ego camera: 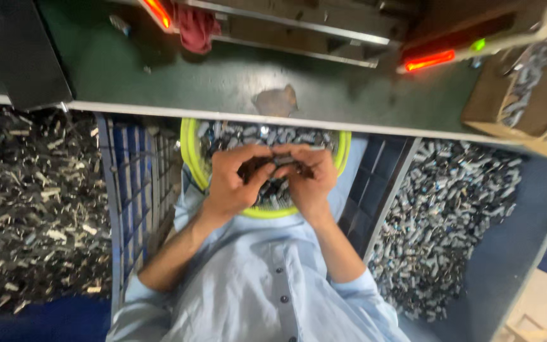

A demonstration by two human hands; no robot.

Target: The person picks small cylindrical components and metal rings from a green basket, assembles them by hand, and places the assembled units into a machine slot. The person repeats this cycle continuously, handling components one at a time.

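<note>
Both hands meet over a yellow-rimmed round basket [191, 158] in my lap, filled with several small grey cylindrical parts. My left hand [232, 180] and my right hand [311, 180] pinch the same small dark part [280, 166] between their fingertips, just above the basket's contents. The picture is blurred, so the part's exact shape is unclear. My light blue shirt and forearms fill the bottom centre.
A green workbench [235, 76] runs across the top, with two red lit bars [428, 61] and a red cloth [194, 28]. A blue crate [131, 190] sits left. Heaps of small metal parts lie at far left [26, 202] and right [451, 215]. A cardboard box [527, 88] stands top right.
</note>
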